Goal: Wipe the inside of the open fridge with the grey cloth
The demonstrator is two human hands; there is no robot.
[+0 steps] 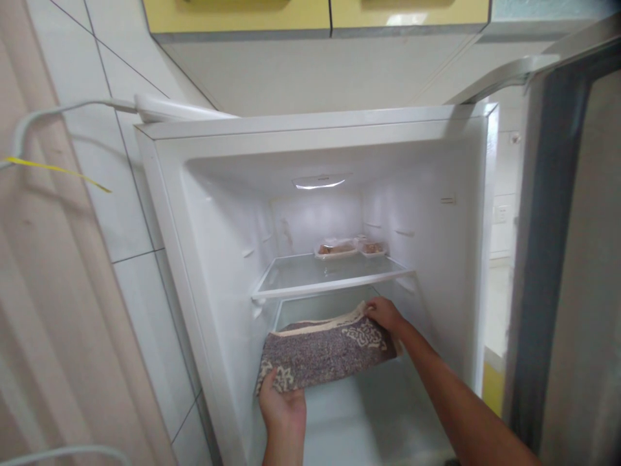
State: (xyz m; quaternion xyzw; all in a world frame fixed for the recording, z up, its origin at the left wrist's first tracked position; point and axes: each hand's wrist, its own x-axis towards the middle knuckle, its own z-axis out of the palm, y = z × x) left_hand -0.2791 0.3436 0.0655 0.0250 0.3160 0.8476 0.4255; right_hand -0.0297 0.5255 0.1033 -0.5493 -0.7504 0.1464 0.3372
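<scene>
A folded grey-brown cloth (325,355) with cream patterns and a cream edge is held inside the open fridge (310,123), below the upper glass shelf (301,275). My left hand (283,402) grips its lower left corner, thumb on top and the other fingers underneath. At the upper right corner, my right hand (383,314) pinches the cream edge. Between the two hands the cloth hangs slightly tilted, its right end higher. It covers part of the lower glass shelf (334,421) behind and beneath it.
Two wrapped food trays, a larger tray (336,248) and a smaller tray (372,248), stand at the back of the upper shelf. The fridge door (557,259) is swung out on the right. A tiled wall and a white cable (72,107) are on the left; yellow cabinets (242,16) hang overhead.
</scene>
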